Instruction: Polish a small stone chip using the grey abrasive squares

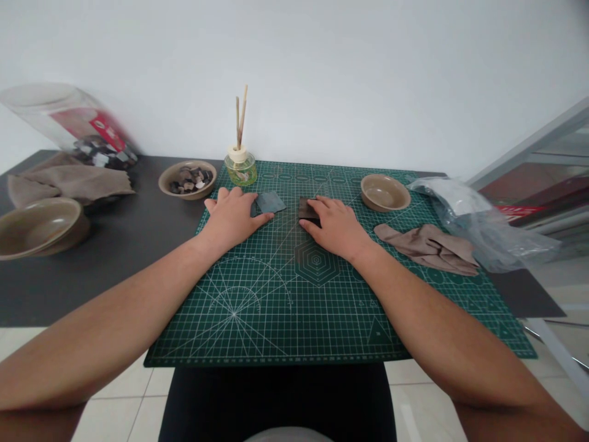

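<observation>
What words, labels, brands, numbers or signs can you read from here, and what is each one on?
None reads clearly.
Red label on the clear container: white marks, too blurred.
Green mat: numbers along its edge scale and marks among its printed shapes, too small.
Glass bottle with sticks: patterned front, no legible words.
Red patch at right: pale marks, too blurred.

Light was soft, even, greyish; shadows faint. Clear jar [43, 113] at upper left looked blurred, stretched. Glare showed on transparent plastic bag [499, 242] at right.
</observation>
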`<action>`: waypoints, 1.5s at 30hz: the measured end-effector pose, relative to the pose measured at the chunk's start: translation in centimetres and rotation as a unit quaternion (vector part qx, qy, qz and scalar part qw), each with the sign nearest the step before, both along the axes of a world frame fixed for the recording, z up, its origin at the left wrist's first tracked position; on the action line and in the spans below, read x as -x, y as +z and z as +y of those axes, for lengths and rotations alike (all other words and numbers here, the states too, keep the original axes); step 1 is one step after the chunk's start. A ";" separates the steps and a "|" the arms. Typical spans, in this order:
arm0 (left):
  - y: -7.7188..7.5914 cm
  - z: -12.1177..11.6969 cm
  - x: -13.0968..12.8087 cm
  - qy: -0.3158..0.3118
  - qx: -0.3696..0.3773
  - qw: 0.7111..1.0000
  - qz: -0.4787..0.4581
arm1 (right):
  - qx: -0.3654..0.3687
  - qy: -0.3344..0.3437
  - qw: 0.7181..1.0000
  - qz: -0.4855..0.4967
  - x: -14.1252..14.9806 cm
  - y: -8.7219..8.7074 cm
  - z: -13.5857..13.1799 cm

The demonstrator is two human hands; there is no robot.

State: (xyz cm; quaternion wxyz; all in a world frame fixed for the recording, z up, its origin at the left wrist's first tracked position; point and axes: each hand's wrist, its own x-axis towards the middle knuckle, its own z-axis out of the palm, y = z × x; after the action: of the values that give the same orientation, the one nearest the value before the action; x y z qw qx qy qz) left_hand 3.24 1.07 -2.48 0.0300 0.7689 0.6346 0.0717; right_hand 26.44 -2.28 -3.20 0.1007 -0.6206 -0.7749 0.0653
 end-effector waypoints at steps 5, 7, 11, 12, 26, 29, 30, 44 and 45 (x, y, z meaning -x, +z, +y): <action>0.3 0.2 0.1 -0.018 -0.013 1.000 -0.001 | -0.001 -0.007 1.000 0.000 0.1 0.0 -0.1; 0.4 0.2 0.0 -0.025 -0.029 0.999 -0.005 | -0.002 -0.007 1.000 0.001 0.2 0.0 -0.2; 0.7 -0.2 -0.4 -0.046 -0.053 0.998 -0.009 | -0.003 -0.008 1.000 0.006 0.2 0.1 -0.3; 0.8 -0.3 -0.4 -0.048 -0.053 0.997 -0.009 | -0.003 -0.007 1.000 0.008 0.2 0.1 -0.4; 0.2 0.1 -0.3 -0.026 -0.012 1.000 0.006 | -0.005 0.002 1.000 0.018 0.2 -0.1 -0.3; 0.1 0.0 -0.4 -0.027 -0.015 1.000 -0.002 | 0.002 0.000 1.000 0.022 0.3 0.0 -0.4; 0.2 -0.2 -0.4 -0.026 -0.018 0.999 -0.007 | 0.001 0.001 1.000 0.024 0.3 0.1 -0.4; 1.5 -1.3 -0.3 -0.123 -0.008 0.985 -0.121 | 0.006 0.177 0.943 0.282 0.7 0.9 -0.6; 1.4 -1.2 -0.2 -0.131 -0.008 0.981 -0.140 | 0.008 0.178 0.939 0.294 0.8 0.8 -0.6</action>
State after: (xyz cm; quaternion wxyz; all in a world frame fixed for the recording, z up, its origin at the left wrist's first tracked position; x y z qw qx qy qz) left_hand 3.45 -0.09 -1.11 0.1219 0.8280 0.5171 0.1795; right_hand 25.64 -2.88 -2.41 0.3060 -0.4264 -0.8081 0.2675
